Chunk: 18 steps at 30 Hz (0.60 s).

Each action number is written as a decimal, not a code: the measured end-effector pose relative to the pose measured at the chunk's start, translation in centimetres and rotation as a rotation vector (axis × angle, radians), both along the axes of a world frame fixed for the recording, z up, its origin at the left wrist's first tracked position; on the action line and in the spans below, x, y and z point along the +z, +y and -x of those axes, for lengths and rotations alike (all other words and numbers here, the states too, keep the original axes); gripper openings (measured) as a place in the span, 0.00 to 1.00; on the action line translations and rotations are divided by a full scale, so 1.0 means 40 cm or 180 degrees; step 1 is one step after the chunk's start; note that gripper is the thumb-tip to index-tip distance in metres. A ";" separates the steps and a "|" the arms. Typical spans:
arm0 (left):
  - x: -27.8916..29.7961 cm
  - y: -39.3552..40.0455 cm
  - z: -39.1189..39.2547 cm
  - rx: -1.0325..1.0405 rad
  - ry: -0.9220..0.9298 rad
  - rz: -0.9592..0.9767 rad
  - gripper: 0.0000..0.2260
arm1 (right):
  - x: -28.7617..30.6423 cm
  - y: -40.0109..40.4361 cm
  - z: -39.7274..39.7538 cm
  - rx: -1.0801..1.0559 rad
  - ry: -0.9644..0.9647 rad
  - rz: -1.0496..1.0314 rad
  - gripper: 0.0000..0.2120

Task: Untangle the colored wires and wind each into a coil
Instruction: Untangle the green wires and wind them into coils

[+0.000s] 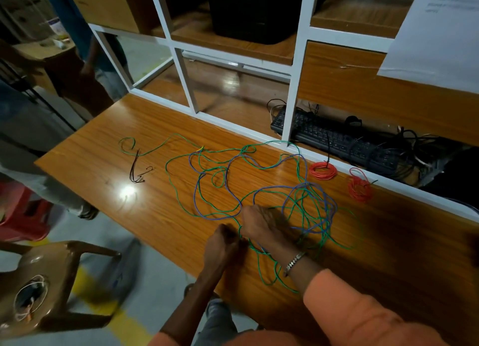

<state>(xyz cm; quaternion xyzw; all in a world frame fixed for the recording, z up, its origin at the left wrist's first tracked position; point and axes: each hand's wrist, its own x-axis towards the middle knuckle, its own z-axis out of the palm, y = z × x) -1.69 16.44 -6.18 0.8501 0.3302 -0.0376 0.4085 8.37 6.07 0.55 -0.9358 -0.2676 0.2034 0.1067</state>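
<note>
A long green wire and a blue wire lie tangled in wide loops across the wooden counter, densest at the right. My left hand is fisted at the counter's near edge and grips the green wire. My right hand, a metal bracelet on its wrist, is curled over the wires just beside it and is blurred. Two orange wire coils lie wound at the far right. A short bundle of dark wires lies at the left.
A white-framed glass partition runs along the counter's far side, with a black keyboard and cables behind it. A brown plastic chair stands at the lower left, a red stool beyond it. Another person stands at the far left.
</note>
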 end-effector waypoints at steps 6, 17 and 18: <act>0.008 -0.001 -0.006 -0.0137 -0.0112 0.0159 0.15 | -0.006 -0.008 -0.021 -0.0356 0.0360 -0.0751 0.07; 0.079 -0.044 -0.044 0.0238 -0.0876 0.1319 0.12 | 0.069 -0.105 -0.063 -0.1808 0.1347 -0.3502 0.07; 0.088 -0.046 -0.049 0.0220 -0.0948 0.1345 0.12 | 0.074 -0.114 -0.070 -0.1919 0.1377 -0.3640 0.06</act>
